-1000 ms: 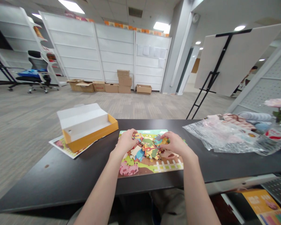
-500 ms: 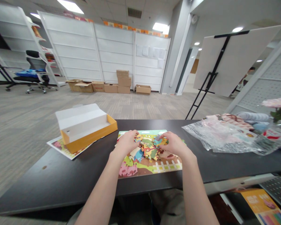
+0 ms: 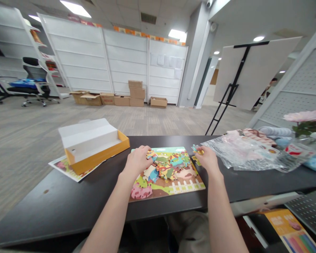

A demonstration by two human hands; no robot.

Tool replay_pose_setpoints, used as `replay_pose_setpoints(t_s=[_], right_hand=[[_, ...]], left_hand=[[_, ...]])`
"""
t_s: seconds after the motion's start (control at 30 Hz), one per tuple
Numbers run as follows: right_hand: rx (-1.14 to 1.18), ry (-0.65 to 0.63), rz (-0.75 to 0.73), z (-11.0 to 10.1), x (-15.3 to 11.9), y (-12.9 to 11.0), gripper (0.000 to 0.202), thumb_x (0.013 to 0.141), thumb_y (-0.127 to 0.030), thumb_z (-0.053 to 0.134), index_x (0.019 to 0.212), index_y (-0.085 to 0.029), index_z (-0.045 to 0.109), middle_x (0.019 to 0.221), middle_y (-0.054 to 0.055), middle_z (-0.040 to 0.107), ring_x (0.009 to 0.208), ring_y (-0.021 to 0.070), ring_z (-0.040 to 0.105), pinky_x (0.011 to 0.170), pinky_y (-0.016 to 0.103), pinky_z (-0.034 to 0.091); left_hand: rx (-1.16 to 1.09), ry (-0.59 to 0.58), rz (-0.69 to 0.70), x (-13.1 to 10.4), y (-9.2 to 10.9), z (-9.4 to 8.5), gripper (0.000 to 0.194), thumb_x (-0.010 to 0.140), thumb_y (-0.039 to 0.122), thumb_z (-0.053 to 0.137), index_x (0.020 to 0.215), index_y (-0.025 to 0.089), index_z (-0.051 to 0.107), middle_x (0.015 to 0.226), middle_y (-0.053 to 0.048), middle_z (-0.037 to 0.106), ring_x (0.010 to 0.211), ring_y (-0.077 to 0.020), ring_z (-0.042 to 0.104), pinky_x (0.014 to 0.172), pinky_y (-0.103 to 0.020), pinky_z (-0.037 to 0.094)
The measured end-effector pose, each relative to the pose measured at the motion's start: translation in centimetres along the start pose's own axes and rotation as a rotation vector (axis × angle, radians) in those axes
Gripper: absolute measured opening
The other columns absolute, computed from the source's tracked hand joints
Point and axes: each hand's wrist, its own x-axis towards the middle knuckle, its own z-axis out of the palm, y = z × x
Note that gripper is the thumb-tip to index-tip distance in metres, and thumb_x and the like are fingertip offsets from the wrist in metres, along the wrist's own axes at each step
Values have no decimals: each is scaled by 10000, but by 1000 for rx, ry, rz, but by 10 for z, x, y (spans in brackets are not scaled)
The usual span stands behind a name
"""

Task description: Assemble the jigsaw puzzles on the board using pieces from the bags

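A colourful farm-picture board [image 3: 160, 192] lies on the black table [image 3: 94, 200], with a heap of loose puzzle pieces [image 3: 167, 170] on its middle. At the board's upper left, my left hand [image 3: 137, 161] has its fingers curled round a piece [image 3: 152, 155] at the heap's edge. Just past the board's right edge, my right hand [image 3: 207, 160] pinches a small blue and yellow piece [image 3: 195, 149]. Another greenish-yellow piece [image 3: 196, 160] lies under that hand, beside the board.
An open yellow and white box [image 3: 100, 154] stands on a printed sheet [image 3: 61, 165] at the left. Crinkled clear plastic bags [image 3: 242, 151] and pink flowers [image 3: 302, 116] are at the right. Beyond the table stands an easel with a white board [image 3: 258, 73].
My right hand has moved right, off the heap and past the board's edge, with a piece in its fingers. My left hand has stayed near the heap's left side. The view has shifted slightly.
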Motion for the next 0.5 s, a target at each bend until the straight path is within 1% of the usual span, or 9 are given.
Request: replay_pose_setpoints(t_s=[0.07,0.13,0.23,0.37,0.43,0.5], right_hand=[[-9,-7,20,7,3,3,248,766,-260,615,968,-209,748,996,106,721,908,268,662,775,355,488],[-8,-18,1,13,5,4,255,760,-242,611,970,-206,750,1011,111,723,914,268,664,779,354,490],[-13,-53,-17,19,9,5,261,786,-230,599,1001,-205,744,1033,110,724,934,257,671,798,342,494],[-21,-99,6,24,12,5,248,827,-236,594,1024,-204,741,1069,113,724,977,256,675,828,347,506],[-22,-106,26,26,12,4,242,834,-221,591,1017,-206,747,1077,120,724,987,263,677,828,360,511],[-21,-110,42,26,11,2,244,829,-194,587,1003,-206,758,1083,131,722,987,275,680,829,380,513]], left_hand=[[11,-2,-16,-2,2,-4,306,808,288,589,1094,230,680,1120,-74,705,1001,-278,679,807,-356,514],[14,1,-29,-3,4,-9,312,807,292,584,1094,224,685,1126,-75,702,1003,-282,678,810,-360,514],[25,-1,-31,-7,1,-17,336,792,302,598,1106,218,685,1139,-77,701,991,-284,680,801,-358,514],[21,-34,37,-16,-13,-30,329,771,344,620,1070,224,682,1111,-62,712,1001,-271,679,800,-336,509],[14,-47,52,-24,-23,-37,334,780,371,615,1077,230,676,1113,-56,717,1018,-264,679,820,-331,507],[28,-53,49,-36,-35,-44,358,789,380,606,1114,242,666,1165,-48,710,1035,-261,678,850,-335,505]])
